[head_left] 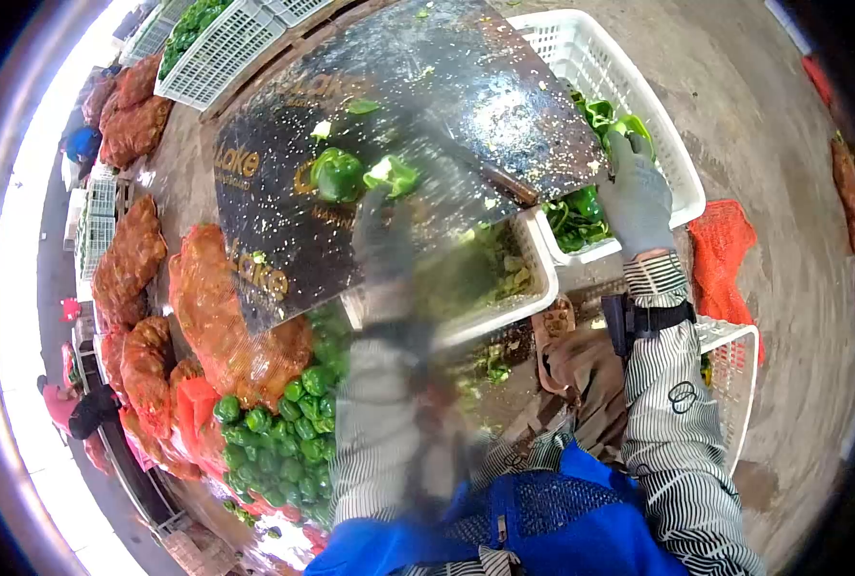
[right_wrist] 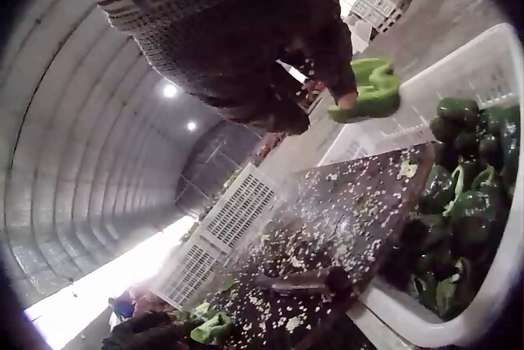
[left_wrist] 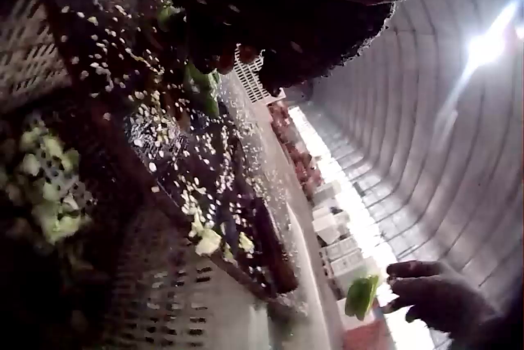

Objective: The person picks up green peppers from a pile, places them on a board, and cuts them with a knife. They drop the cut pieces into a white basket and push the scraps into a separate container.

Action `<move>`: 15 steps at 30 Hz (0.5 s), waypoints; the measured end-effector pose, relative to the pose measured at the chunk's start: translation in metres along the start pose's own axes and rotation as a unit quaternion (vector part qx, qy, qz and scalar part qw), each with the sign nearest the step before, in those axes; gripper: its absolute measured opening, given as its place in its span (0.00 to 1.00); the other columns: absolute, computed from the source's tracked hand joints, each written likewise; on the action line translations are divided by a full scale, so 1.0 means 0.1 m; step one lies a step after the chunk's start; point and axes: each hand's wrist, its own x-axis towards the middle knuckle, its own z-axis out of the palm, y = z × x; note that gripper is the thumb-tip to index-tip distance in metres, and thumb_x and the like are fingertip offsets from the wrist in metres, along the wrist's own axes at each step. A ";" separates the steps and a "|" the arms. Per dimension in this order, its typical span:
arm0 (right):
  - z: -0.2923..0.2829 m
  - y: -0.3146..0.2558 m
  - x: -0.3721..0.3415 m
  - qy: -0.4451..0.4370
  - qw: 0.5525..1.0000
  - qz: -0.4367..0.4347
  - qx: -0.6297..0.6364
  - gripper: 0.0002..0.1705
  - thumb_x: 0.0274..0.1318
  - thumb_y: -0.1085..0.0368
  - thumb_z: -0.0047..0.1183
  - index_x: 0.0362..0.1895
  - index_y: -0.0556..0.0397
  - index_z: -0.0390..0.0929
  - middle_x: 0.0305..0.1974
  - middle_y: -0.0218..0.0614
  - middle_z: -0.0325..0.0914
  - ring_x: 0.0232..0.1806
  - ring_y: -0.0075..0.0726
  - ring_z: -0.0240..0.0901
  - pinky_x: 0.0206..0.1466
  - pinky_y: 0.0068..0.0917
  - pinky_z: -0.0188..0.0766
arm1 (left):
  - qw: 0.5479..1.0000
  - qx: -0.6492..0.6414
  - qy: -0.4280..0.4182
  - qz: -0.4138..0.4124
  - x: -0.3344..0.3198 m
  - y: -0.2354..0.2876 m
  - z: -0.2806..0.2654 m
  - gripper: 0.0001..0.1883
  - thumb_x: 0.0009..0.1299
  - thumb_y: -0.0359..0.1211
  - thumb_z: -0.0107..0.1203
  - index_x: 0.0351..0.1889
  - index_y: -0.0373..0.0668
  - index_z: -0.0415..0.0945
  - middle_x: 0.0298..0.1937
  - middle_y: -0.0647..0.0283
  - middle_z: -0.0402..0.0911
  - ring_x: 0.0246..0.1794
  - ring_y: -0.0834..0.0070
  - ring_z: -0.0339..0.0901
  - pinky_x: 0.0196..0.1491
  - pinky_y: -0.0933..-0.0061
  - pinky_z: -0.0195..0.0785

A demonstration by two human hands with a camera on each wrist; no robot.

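Observation:
The left hand [head_left: 381,240], gloved and blurred, is over the dark board [head_left: 293,125], its fingertips at an opened green pepper piece [head_left: 392,176]. A fuller green pepper [head_left: 338,175] lies just left of that piece. Whether the fingers grip the piece is unclear; in the left wrist view the glove [left_wrist: 286,14] hides most of it. The gloved right hand [head_left: 636,192] is above the white crate [head_left: 682,158] at the board's right edge. In the right wrist view its fingers [right_wrist: 347,98] pinch a cut green pepper [right_wrist: 378,88]. A wooden-handled tool [head_left: 511,182] lies on the board.
Pale seeds and scraps cover the board. Below it stands a white bin [head_left: 542,278] with pale trimmings. Whole green peppers [head_left: 288,442] are heaped at lower left beside red mesh sacks [head_left: 221,307]. A red net [head_left: 722,254] and another crate [head_left: 734,365] are at right.

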 end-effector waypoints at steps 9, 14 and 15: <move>0.09 -0.66 -0.07 -0.209 0.947 -0.068 0.234 0.21 0.59 0.61 0.51 0.56 0.54 0.72 0.46 0.47 0.78 0.47 0.45 0.78 0.54 0.39 0.73 | 0.981 0.167 -0.073 0.070 0.08 -0.29 0.19 0.18 0.64 0.34 0.60 0.53 0.50 0.74 0.58 0.55 0.75 0.54 0.57 0.77 0.49 0.58 0.76; 0.17 -0.97 -0.28 -0.239 0.848 -0.117 0.458 0.14 0.57 0.65 0.50 0.44 0.61 0.75 0.40 0.50 0.77 0.44 0.54 0.75 0.50 0.45 0.70 | 0.942 0.161 -0.022 0.294 -0.53 0.29 -0.21 0.19 0.59 0.27 0.62 0.50 0.46 0.76 0.53 0.55 0.77 0.49 0.57 0.78 0.47 0.61 0.77; 0.22 -1.01 -0.31 -0.260 0.804 -0.107 0.523 0.14 0.56 0.66 0.50 0.44 0.61 0.75 0.40 0.51 0.77 0.44 0.55 0.75 0.50 0.45 0.69 | 0.943 0.186 -0.020 0.276 -0.59 0.34 -0.26 0.21 0.58 0.25 0.62 0.50 0.45 0.76 0.52 0.55 0.77 0.49 0.57 0.78 0.48 0.62 0.76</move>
